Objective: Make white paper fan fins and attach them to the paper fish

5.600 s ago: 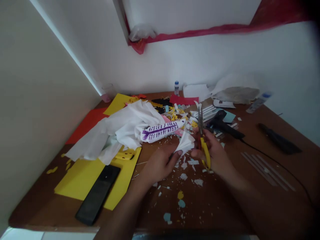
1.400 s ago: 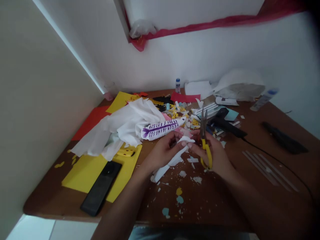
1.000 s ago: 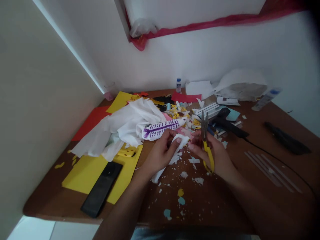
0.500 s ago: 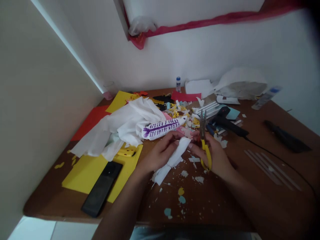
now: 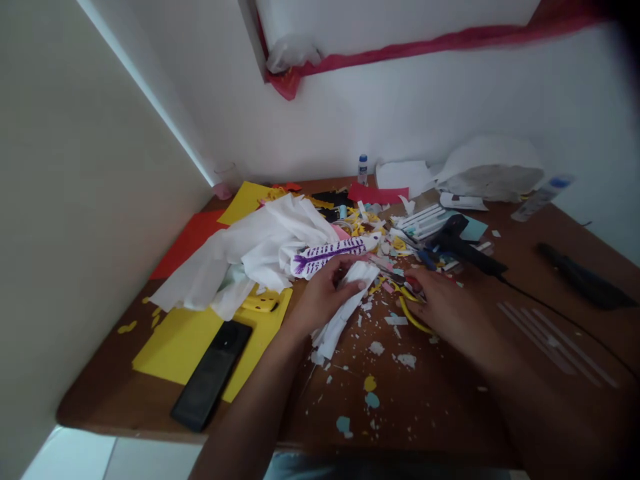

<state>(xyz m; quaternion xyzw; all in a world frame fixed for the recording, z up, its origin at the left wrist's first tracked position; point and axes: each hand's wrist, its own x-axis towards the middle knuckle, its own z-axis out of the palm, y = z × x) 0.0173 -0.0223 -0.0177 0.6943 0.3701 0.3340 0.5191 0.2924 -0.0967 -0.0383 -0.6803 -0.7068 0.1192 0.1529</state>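
My left hand (image 5: 325, 290) pinches a folded white strip (image 5: 340, 327), paper or thin cloth, near its upper end. The strip slants down toward the table's front edge. In my right hand (image 5: 440, 297) are scissors (image 5: 413, 313) with yellow handles, their blades pointing left at the strip's top end. Whether the blades touch the strip I cannot tell. Just beyond my left hand lies a white fish-like shape (image 5: 333, 255) with purple markings. Small paper scraps (image 5: 377, 348) are scattered below the hands.
On the left, crumpled white cloth (image 5: 270, 233) lies by yellow sheets (image 5: 170, 347) and a black phone (image 5: 213, 373). A glue gun (image 5: 465, 250) with a cord, clear sticks (image 5: 555, 343) and a dark tool (image 5: 583, 273) are at right. A glue bottle (image 5: 363, 170) stands by the wall.
My right hand has let go of the strip. The scissors have swung from pointing up to pointing left, toward the strip's top end. My left hand still holds the strip.
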